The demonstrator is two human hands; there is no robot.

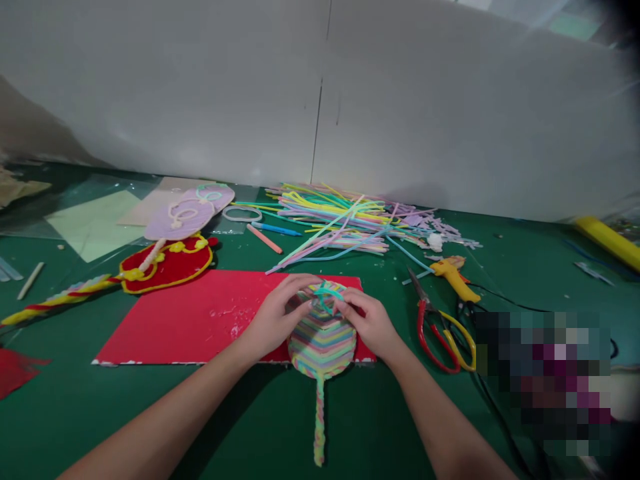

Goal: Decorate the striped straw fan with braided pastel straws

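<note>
A round fan (323, 343) striped in pastel colours, with a twisted handle pointing toward me, lies partly over a red sheet (175, 327). Near its top sits a small teal loop piece (327, 293). My left hand (280, 313) is at the fan's upper left, thumb and fingers closed on its edge beside the teal piece. On the upper right, my right hand (367, 320) pinches the teal piece between thumb and forefinger.
Pastel pipe cleaners (330, 213) are heaped near the wall. Scissors (443, 333) and a yellow glue gun (455, 277) lie right. To the left are a red-and-yellow fan (170, 267), a purple fan (187, 213) and a pale green sheet (95, 223). A blue pen (277, 229) lies behind the red sheet.
</note>
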